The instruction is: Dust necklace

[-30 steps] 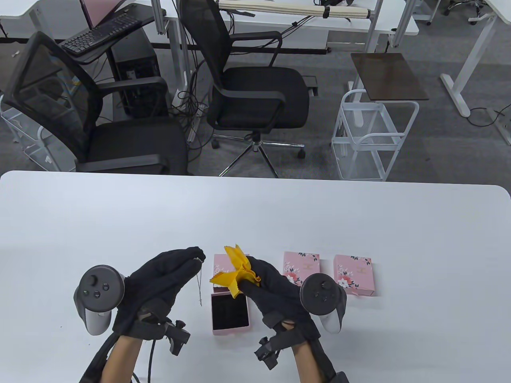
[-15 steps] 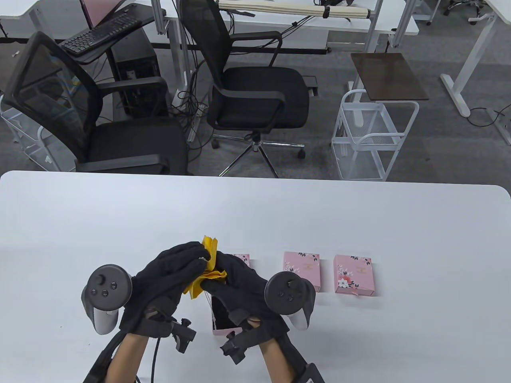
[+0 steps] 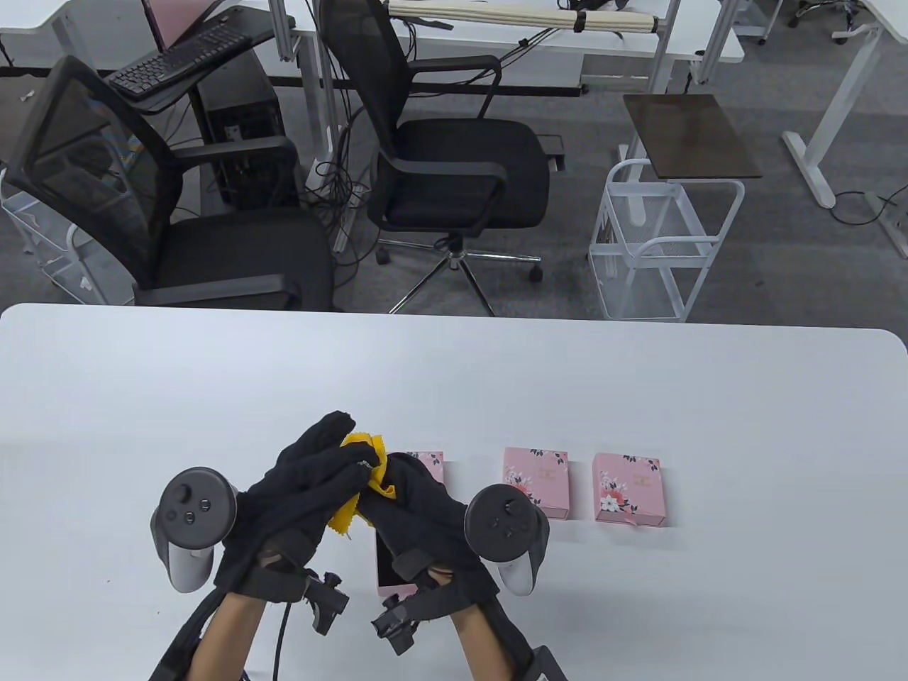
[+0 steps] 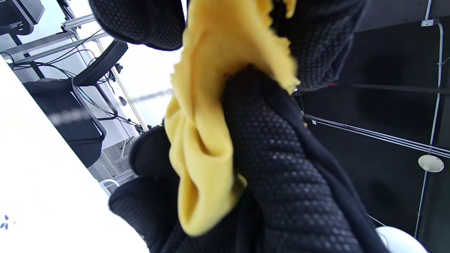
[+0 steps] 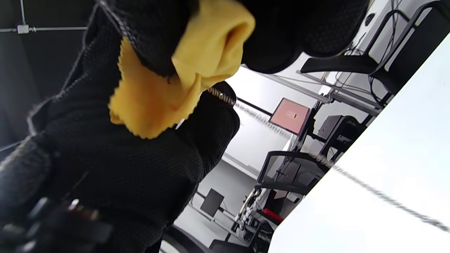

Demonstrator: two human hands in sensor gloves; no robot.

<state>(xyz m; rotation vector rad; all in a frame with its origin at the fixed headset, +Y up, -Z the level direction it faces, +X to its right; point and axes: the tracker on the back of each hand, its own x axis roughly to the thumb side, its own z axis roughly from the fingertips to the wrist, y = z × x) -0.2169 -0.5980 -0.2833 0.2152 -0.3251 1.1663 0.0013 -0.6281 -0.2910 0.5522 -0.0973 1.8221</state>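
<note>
Hanging from the left hand (image 3: 305, 482), the necklace (image 5: 369, 189) meets the right hand's (image 3: 418, 504) cloth (image 3: 355, 496).

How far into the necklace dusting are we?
Done: one pink box sits open on the table. In hand: the left hand holds the necklace chain while the right hand grips the yellow cloth against it. Left: finishing the wipe; two closed pink boxes lie untouched.

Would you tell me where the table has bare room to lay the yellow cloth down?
The table is bare along the whole far half, left of the left hand, and right of the rightmost pink box. It is crowded around both hands, the cloth and the open box.
</note>
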